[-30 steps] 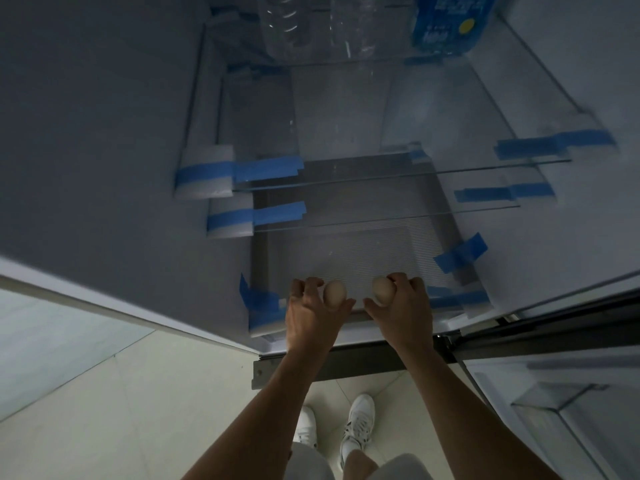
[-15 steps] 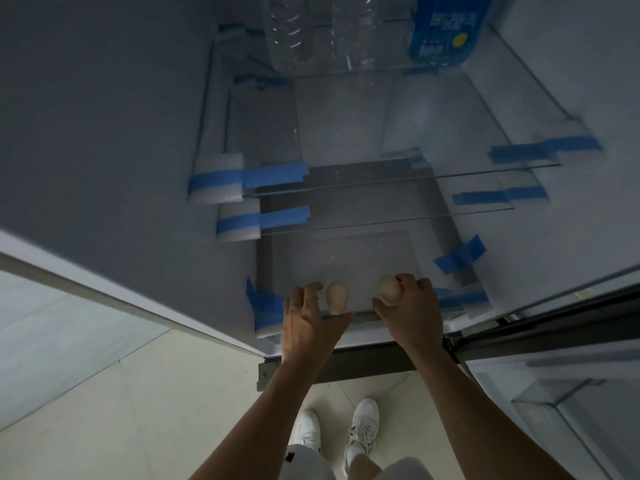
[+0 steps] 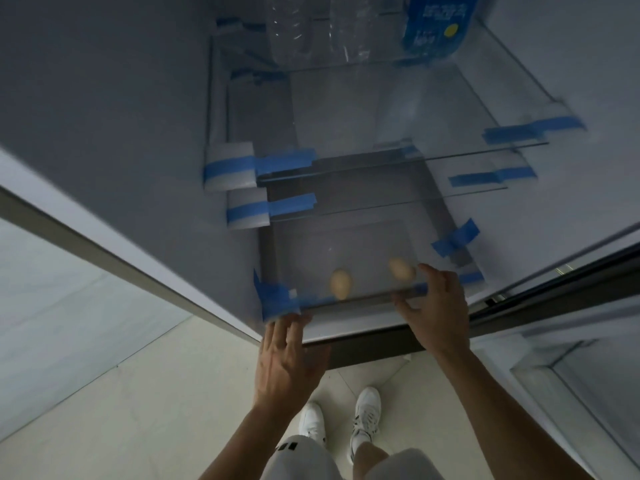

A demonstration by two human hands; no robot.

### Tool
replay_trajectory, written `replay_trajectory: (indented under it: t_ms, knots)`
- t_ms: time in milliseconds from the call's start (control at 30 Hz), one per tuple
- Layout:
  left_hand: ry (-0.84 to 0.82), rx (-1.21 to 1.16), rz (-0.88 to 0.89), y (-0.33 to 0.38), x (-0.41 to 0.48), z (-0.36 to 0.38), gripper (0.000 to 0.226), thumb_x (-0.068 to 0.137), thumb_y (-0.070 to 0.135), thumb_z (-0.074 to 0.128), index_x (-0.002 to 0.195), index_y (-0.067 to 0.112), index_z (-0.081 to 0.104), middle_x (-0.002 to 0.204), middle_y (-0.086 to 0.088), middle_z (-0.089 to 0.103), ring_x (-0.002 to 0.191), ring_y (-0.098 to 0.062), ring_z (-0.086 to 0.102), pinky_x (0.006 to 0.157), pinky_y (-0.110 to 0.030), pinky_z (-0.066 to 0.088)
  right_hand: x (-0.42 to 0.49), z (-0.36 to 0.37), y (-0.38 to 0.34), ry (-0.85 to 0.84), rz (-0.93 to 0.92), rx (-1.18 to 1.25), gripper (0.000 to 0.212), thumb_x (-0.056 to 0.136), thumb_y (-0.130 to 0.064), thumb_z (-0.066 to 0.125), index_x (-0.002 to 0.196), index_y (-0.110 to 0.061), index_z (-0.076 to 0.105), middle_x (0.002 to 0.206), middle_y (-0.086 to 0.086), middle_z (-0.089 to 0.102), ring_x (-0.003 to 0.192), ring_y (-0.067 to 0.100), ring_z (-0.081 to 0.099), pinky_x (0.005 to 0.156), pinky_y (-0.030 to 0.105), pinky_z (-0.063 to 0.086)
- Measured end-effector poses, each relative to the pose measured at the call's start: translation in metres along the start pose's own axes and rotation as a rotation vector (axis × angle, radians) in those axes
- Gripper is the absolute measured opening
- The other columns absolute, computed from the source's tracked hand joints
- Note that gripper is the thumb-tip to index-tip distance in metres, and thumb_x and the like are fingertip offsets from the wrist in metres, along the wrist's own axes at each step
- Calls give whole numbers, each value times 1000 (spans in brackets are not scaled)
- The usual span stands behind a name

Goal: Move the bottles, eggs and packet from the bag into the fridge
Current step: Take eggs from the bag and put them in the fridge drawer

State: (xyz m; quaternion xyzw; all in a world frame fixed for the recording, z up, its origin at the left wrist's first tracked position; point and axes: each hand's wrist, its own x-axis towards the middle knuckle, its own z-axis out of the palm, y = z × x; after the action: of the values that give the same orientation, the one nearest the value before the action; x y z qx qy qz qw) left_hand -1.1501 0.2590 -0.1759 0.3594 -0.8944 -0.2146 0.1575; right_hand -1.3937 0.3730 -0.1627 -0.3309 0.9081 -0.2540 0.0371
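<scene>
Released both eggs since a second ago. Left them near the front edge of the lowest clear glass shelf (image 3: 363, 240): left egg (image 3: 341, 284), right egg (image 3: 401, 268), both smooth, tan, oval. Pulled left hand (image 3: 287, 362) back below the shelf, fingers straight, empty. Kept right hand (image 3: 436, 313) at the edge, fingers loosely splayed, empty, just beside the right egg. Noted clear ribbed bottles (image 3: 311, 29) and glossy blue packet (image 3: 440, 26) on the top shelf.

Both bare forearms reach forward from the lower edge of the view. The left hand (image 3: 289, 362) is flat and empty, back upward, its fingers (image 3: 277, 337) straight and slightly spread. The right hand (image 3: 437, 317) is farther forward, also empty, loosely spread with the thumb out to the left.
</scene>
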Motion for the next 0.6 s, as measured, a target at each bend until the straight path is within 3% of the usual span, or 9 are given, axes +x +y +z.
replay_trajectory:
  t_ms: [100, 267, 333, 467, 600]
  knots:
    - [-41, 15, 54, -8, -23, 9, 53, 76, 39, 80, 118, 19, 55, 116, -3, 58, 101, -22, 60, 82, -34, 56, -30, 0, 18, 67, -42, -5, 59, 79, -30, 81, 128, -8, 56, 121, 16, 60, 110, 30, 59, 90, 43, 55]
    - [-133, 24, -112, -14, -41, 26, 63, 73, 37, 84, 122, 18, 50, 118, -9, 61, 100, -27, 64, 81, -35, 56, -56, 12, 48, -47, 44, 25, 45, 85, -27, 75, 124, -11, 59, 114, 12, 60, 94, 24, 62, 76, 37, 56]
    - [-180, 91, -132, -13, -40, 30, 68, 74, 40, 82, 129, 17, 49, 127, -11, 60, 110, -30, 63, 87, -38, 56, -58, 22, 61, -116, 88, 60, 39, 85, -25, 74, 119, -12, 61, 112, 11, 61, 91, 23, 62, 74, 37, 56]
    - [-215, 207, 10, -1, -27, 38, 73, 76, 39, 80, 140, 17, 52, 149, -9, 48, 135, -30, 50, 104, -45, 49, -63, 52, 78, -245, 286, 204, 32, 91, -21, 69, 120, -11, 62, 116, 11, 65, 93, 15, 58, 75, 28, 46]
    - [-173, 240, 129, 6, -12, 43, 74, 76, 32, 80, 142, 18, 50, 152, -10, 46, 142, -28, 39, 109, -49, 43, -61, 89, 72, -337, 514, 388, 32, 96, -23, 63, 125, -9, 61, 119, 9, 67, 97, 15, 59, 76, 22, 43]
